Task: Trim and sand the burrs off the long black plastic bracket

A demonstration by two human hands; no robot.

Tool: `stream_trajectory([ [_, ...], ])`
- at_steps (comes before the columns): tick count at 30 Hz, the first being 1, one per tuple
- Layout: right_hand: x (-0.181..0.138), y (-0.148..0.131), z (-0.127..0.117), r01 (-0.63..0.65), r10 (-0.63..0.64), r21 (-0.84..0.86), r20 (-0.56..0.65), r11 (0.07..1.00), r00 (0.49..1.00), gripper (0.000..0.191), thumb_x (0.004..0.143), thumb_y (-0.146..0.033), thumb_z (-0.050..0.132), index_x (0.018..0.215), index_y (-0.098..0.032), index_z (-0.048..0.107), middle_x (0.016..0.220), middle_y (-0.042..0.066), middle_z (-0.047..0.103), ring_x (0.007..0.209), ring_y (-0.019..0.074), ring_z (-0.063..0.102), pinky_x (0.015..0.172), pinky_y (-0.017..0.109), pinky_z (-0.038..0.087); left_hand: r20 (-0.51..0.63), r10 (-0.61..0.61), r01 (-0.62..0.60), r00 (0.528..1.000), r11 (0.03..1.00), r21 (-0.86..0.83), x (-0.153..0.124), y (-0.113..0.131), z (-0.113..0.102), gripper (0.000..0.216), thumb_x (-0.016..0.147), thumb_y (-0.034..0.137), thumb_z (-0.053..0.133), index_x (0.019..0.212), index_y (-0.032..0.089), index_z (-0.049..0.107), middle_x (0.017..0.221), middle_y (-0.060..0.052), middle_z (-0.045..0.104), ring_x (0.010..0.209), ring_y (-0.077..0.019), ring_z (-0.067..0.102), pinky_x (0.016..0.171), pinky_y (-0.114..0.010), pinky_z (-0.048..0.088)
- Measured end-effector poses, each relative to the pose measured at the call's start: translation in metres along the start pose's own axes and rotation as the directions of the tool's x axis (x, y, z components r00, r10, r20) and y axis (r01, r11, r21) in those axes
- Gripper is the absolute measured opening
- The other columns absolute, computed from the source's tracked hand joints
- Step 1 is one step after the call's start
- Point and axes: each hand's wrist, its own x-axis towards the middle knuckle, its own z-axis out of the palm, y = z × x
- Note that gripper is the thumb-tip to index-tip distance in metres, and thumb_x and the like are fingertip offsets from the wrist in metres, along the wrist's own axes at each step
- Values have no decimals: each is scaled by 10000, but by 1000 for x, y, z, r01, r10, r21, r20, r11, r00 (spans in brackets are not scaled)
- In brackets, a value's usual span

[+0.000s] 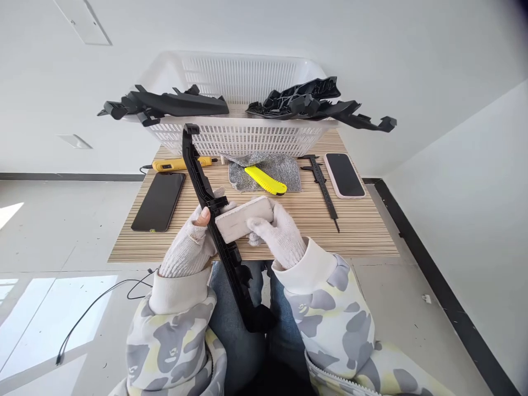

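A long black plastic trim piece (231,258) slants from above the table down over my lap. My left hand (198,231), in a white glove with the thumb tip bare, is closed round its middle. In my gloved right hand (280,231) is a flat, whitish rectangular block (243,219), pinched between thumb and fingers. The block's left end lies against or just over the edge of the trim piece; I cannot tell whether they touch. The far fingers of both hands are partly hidden behind what they hold.
Behind stands a white plastic basket (243,135) with black plastic parts (177,103) across its rim. On the striped table (358,236) lie a yellow utility knife (266,180) on a grey cloth (291,168), a caliper (324,187), two phones (159,202) and a yellow corded tool (169,165).
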Motion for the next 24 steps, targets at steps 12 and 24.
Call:
stream_trajectory([
  [12, 1, 3, -1, 5, -8, 41, 61, 999, 998, 703, 723, -356, 822, 1379, -274, 583, 758, -90, 636, 503, 83, 562, 474, 230, 537, 4, 10, -10, 1000, 1000, 1, -2, 0, 2, 623, 800, 527, 875, 1332, 253, 701, 1125, -78, 803, 1164, -331, 753, 962, -413, 651],
  [24, -5, -2, 1, -52, 52, 4, -37, 999, 998, 812, 725, -370, 811, 1491, -220, 585, 659, -88, 644, 508, 95, 596, 532, 240, 585, 48, -14, 15, 999, 999, -36, 1, -1, 2, 651, 800, 504, 890, 1358, 241, 684, 1189, -78, 810, 1225, -327, 739, 1053, -418, 620],
])
